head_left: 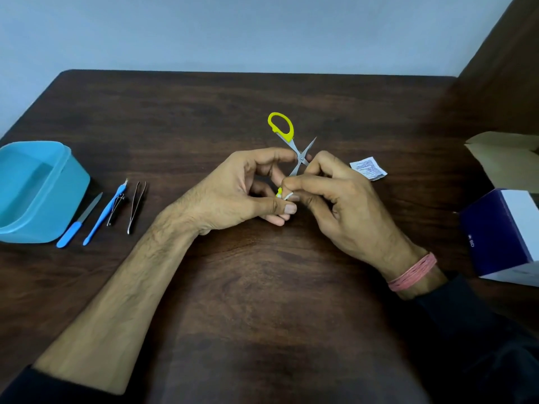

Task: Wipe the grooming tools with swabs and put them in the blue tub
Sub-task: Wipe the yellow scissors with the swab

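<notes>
1 yellow-handled scissors (pixel 294 147), blades open, gripped by left hand (pixel 233 193); right hand (pixel 338 196) pinches swab; 4 tools beside 1 blue tub (pixel 43 193) at tabletop's left edge

Both forearms reach forward and meet mid-frame. The left hand (pixel 233 193) curls, thumb and forefinger pinching; the right hand (pixel 341 199) (thread bands at its wrist) pinches too, fingers bent.

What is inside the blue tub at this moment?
The blue tub looks empty: only its bare blue floor and inner walls show. The near rim hides a strip of the floor, so something small lying flat there could go unseen.
</notes>
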The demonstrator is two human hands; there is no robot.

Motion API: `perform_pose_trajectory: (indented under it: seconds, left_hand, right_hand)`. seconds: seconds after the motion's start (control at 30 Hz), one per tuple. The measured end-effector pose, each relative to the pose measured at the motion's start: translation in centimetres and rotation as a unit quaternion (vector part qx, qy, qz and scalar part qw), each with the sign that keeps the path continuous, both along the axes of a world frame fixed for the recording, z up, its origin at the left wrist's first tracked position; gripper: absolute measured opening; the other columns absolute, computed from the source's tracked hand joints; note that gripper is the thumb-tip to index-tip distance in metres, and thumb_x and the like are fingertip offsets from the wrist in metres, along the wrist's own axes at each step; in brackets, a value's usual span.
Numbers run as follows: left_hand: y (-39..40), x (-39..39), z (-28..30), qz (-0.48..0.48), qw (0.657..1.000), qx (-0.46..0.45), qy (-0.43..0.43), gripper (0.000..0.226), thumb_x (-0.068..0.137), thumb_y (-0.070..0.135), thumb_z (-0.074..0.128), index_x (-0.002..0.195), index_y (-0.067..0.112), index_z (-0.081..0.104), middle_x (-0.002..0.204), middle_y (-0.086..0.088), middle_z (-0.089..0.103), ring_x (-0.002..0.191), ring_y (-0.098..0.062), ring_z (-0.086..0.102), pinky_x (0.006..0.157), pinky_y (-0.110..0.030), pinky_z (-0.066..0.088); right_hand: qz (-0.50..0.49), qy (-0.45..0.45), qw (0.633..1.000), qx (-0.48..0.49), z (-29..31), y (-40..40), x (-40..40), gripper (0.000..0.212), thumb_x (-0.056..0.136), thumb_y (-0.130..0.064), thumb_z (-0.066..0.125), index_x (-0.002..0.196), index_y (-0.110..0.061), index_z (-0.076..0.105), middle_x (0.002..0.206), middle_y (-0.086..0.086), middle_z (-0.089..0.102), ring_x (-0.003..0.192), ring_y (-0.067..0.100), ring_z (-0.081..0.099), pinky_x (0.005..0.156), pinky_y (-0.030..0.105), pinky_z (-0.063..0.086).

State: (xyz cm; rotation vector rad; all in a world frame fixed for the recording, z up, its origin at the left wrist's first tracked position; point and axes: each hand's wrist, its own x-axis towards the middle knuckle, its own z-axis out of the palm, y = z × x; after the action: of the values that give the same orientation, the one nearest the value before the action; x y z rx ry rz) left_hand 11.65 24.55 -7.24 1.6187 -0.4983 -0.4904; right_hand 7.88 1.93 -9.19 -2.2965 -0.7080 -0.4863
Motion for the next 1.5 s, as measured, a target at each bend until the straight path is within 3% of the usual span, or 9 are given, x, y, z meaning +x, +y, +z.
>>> perform_pose_trajectory:
  seconds: [0.23,0.43,0.53,0.63,0.77,0.93,1.03,1.3,1.5]
  left_hand:
    - [0.4,0.1,0.4,-0.009,1.000,-0.007,0.013,0.071,0.085,-0.006,0.085,0.148,0.016,0.061,0.101,-0.004,0.079,0.085,-0.028,0.082,0.075,-0.037,0.070]
    - [0.5,0.1,0.6,0.016,0.998,-0.022,0.053,0.050,0.087,0.012,0.081,0.136,0.017,0.073,0.104,-0.006,0.084,0.085,-0.018,0.083,0.075,-0.030,0.069]
    - [0.4,0.1,0.5,0.034,0.997,-0.030,0.060,0.038,0.093,0.018,0.075,0.131,0.012,0.076,0.101,-0.008,0.085,0.086,-0.018,0.083,0.075,-0.033,0.070]
    - [0.3,0.0,0.5,0.041,0.997,-0.033,0.056,0.034,0.093,0.022,0.075,0.126,0.016,0.078,0.098,-0.005,0.084,0.087,-0.016,0.080,0.072,-0.034,0.070]
    - [0.3,-0.1,0.4,0.046,0.996,-0.040,0.063,0.024,0.091,0.021,0.076,0.114,0.015,0.080,0.098,-0.005,0.085,0.091,-0.017,0.082,0.069,-0.034,0.070]
    - [0.2,0.2,0.4,0.070,0.995,-0.035,0.068,0.021,0.092,0.020,0.078,0.112,0.012,0.081,0.099,-0.009,0.083,0.086,-0.017,0.081,0.067,-0.030,0.068]
    - [0.2,0.2,0.3,0.085,0.993,-0.042,0.067,0.012,0.097,0.017,0.077,0.107,0.015,0.081,0.100,-0.004,0.083,0.085,-0.016,0.080,0.066,-0.030,0.068]
    - [0.3,0.5,0.3,0.117,0.988,-0.050,0.085,0.029,0.104,0.011,0.072,0.131,0.000,0.076,0.106,-0.005,0.081,0.086,-0.014,0.077,0.064,-0.027,0.067]
    - [0.4,0.4,0.5,0.108,0.988,-0.062,0.090,0.033,0.099,0.016,0.074,0.129,0.001,0.076,0.103,-0.001,0.082,0.084,-0.013,0.078,0.062,-0.026,0.066]
  right_hand:
    - [-0.010,-0.030,0.999,-0.007,0.7,-0.4,-0.5,0.020,0.107,-0.008,0.071,0.120,-0.015,0.085,0.098,-0.001,0.053,0.079,0.007,0.047,0.077,0.014,0.036]
    - [-0.042,-0.068,0.997,-0.003,0.9,-0.8,-1.0,0.019,0.106,-0.005,0.074,0.117,-0.014,0.086,0.100,0.003,0.062,0.080,0.009,0.051,0.077,0.020,0.042]
    - [-0.032,-0.057,0.998,-0.003,0.9,-0.9,-1.0,0.020,0.108,-0.004,0.070,0.119,-0.012,0.084,0.110,0.001,0.071,0.092,0.015,0.068,0.081,0.034,0.057]
    - [-0.020,-0.052,0.998,-0.004,1.0,-0.8,-1.0,0.017,0.110,-0.007,0.068,0.119,-0.010,0.082,0.112,0.001,0.072,0.099,0.021,0.071,0.083,0.044,0.058]
    - [-0.004,-0.035,0.999,-0.027,1.1,-0.6,-1.1,0.019,0.113,-0.011,0.060,0.120,-0.009,0.078,0.113,0.001,0.067,0.102,0.023,0.068,0.087,0.045,0.056]
    - [-0.019,-0.055,0.998,-0.022,1.1,-0.6,-0.9,0.017,0.110,-0.013,0.068,0.119,-0.012,0.083,0.109,0.004,0.065,0.091,0.017,0.060,0.082,0.033,0.052]
    - [-0.019,-0.091,0.995,-0.035,1.1,0.0,-1.1,0.015,0.106,-0.007,0.074,0.115,-0.012,0.085,0.106,0.006,0.066,0.089,0.020,0.059,0.078,0.037,0.054]
    - [-0.069,-0.129,0.988,-0.058,0.9,-0.7,-1.0,0.024,0.099,0.005,0.075,0.115,-0.011,0.084,0.104,0.006,0.070,0.087,0.027,0.061,0.072,0.045,0.053]
    - [-0.099,-0.140,0.985,-0.033,1.5,-0.5,-1.1,0.013,0.108,-0.008,0.071,0.112,-0.009,0.082,0.102,0.005,0.071,0.088,0.024,0.066,0.079,0.041,0.057]
